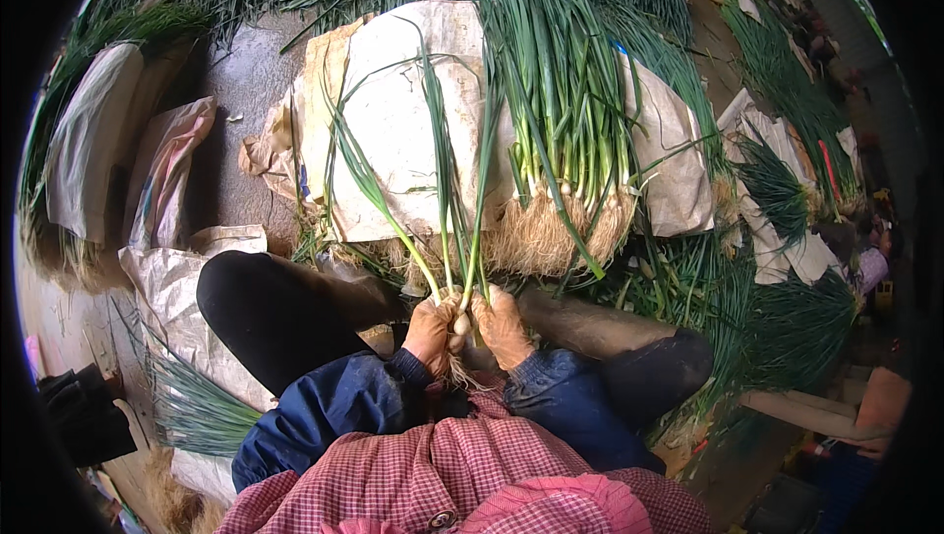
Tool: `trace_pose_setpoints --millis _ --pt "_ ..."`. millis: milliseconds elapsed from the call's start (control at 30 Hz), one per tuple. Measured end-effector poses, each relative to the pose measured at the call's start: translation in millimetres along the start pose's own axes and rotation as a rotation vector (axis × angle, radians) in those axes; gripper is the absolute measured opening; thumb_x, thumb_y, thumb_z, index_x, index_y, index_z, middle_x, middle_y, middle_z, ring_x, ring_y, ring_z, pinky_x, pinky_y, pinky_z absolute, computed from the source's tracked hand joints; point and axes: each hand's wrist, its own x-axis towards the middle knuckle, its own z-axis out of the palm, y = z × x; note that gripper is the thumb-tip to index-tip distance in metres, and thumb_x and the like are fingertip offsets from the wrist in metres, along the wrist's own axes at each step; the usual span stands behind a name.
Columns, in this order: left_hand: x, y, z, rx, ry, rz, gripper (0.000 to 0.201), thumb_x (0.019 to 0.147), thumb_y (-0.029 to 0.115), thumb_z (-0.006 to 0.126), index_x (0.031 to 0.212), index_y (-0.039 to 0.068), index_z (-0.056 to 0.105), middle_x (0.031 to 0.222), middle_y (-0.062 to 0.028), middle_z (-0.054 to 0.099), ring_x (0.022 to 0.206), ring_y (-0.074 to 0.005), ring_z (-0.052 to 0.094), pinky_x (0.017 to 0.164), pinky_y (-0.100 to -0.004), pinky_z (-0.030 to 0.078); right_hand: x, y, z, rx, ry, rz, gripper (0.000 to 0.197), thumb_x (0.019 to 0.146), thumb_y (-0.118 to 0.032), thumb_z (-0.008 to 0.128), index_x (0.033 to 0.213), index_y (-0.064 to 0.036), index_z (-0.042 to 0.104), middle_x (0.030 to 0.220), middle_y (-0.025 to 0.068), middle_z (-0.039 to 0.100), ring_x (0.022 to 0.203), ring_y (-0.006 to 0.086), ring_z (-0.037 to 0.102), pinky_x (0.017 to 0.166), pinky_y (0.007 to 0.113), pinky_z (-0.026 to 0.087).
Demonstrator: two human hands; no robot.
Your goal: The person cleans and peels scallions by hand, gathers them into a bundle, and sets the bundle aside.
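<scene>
A few long scallions (pixel 461 324) stand in front of me with their pale bulbs down low and their green leaves fanning away over a white sack (pixel 393 141). My left hand (pixel 430 335) is closed round the base of the stalks on the left. My right hand (pixel 503 329) is closed at the bulbs from the other side, close beside the left. Stringy roots hang below, between the two hands. Farther off to the right, a thick bundle of scallions (pixel 565 101) lies on the sack, its bushy roots toward me.
My bent knees (pixel 261 313) frame the hands. Wrapped scallion bundles (pixel 93 141) lie at the far left, and more scallions (pixel 787 332) are heaped at the right. A crumpled sack (pixel 187 298) lies beside my left knee. Other people's legs (pixel 816 406) show at the right edge.
</scene>
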Motion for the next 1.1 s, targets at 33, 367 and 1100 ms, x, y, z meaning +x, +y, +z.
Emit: trace_pose_setpoints --millis 33,367,1100 --pt "4.9 4.3 -1.9 -0.003 -0.033 0.014 0.017 0.093 0.02 0.042 0.09 0.005 0.05 0.051 -0.0034 0.046 0.032 -0.0103 0.034 0.03 -0.0221 0.024 -7.2 1.8 -3.3 0.068 0.058 0.041 0.013 0.088 -0.01 0.044 0.087 -0.0003 0.053 0.064 0.0019 0.05 0.058 0.0127 0.047 0.05 0.024 0.039" --pt "5.4 59.8 29.9 -0.164 -0.392 -0.002 0.016 0.082 0.008 0.059 0.096 0.006 0.051 0.074 -0.0088 0.057 0.046 -0.0127 0.05 0.038 -0.0204 0.039 -14.8 -31.4 -224.7 -0.813 0.737 0.095 0.054 0.08 -0.01 0.06 0.128 -0.0001 0.036 0.121 0.0218 0.048 0.11 0.0254 0.049 0.092 0.032 0.038" --pt "131.6 88.3 110.4 0.263 -0.096 0.314 0.023 0.073 -0.002 0.066 0.093 -0.009 0.054 0.078 -0.0156 0.063 0.062 -0.019 0.062 0.056 -0.027 0.055 132.2 -63.8 -135.3 0.286 0.152 -0.089 0.028 0.073 -0.008 0.068 0.095 0.001 0.053 0.085 0.0066 0.057 0.074 0.0161 0.058 0.06 0.028 0.046"
